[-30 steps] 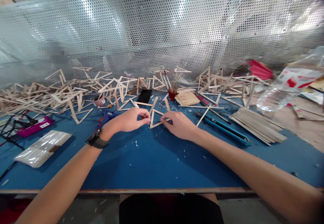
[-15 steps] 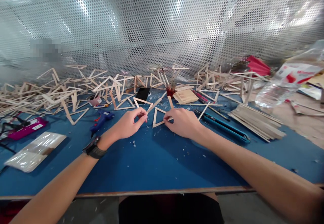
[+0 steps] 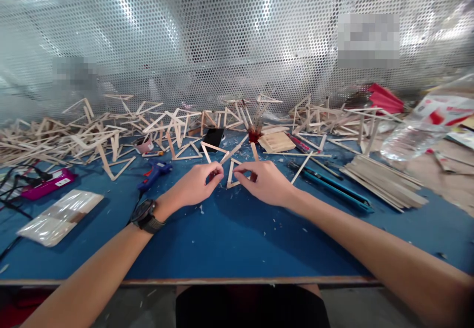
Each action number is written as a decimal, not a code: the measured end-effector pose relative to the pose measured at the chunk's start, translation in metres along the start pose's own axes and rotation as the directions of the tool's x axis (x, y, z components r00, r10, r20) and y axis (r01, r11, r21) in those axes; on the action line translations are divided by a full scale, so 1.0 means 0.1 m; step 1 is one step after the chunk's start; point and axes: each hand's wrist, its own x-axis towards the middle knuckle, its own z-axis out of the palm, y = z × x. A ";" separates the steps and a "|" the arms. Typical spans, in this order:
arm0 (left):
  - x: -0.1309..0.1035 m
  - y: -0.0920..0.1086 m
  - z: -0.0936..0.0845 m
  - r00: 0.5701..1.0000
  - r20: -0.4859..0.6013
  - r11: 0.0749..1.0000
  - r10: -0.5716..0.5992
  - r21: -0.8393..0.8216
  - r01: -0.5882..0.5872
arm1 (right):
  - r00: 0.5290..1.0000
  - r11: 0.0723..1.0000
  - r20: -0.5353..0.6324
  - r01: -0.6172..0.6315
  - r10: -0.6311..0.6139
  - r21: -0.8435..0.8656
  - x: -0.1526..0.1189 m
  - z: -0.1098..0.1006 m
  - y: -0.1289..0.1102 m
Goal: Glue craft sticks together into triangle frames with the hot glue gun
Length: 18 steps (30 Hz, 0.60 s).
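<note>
My left hand [image 3: 203, 182] is closed in a pinch, thumb against forefinger, on the near end of a wooden craft stick [image 3: 234, 152] that slants up and away to the right. Just right of it, my right hand [image 3: 269, 182] has its thumb and forefinger together above a small triangle of glued sticks [image 3: 230, 174] lying on the table. Whatever those fingertips hold is too small to make out. Behind the right knuckles another stick [image 3: 254, 151] rises; its lower end is hidden. A V-shaped pair of sticks [image 3: 214, 147] lies beyond my left hand.
Stick frames [image 3: 74, 135] pile along the perforated metal screen [image 3: 222, 31]. On the left are a blue glue gun [image 3: 154, 174], a magenta power strip [image 3: 52, 182] and a plastic packet [image 3: 61, 218]. A blue cutter [image 3: 335, 189], loose sticks [image 3: 383, 182] and a bottle [image 3: 418, 125] sit right.
My right fingertips have moved left over the triangle, closer to my left hand. The left hand keeps its pinch on the craft stick. The whole view has shifted slightly.
</note>
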 end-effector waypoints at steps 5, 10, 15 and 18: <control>0.00 -0.01 -0.01 1.000 -0.008 1.000 0.018 0.020 -0.018 | 1.000 1.000 0.010 -0.024 0.023 0.003 0.02 0.01 0.02; 0.00 0.03 -0.08 1.000 -0.010 1.000 0.008 0.011 -0.008 | 1.000 1.000 0.029 0.009 -0.009 0.020 0.03 0.03 0.03; 0.00 0.03 -0.09 1.000 -0.022 1.000 0.021 0.002 -0.021 | 0.999 0.999 0.029 0.021 -0.022 0.037 0.03 0.04 0.04; 0.01 0.02 -0.07 1.000 -0.016 1.000 0.026 -0.001 -0.026 | 0.999 0.999 0.002 0.046 -0.046 0.017 0.03 0.05 0.04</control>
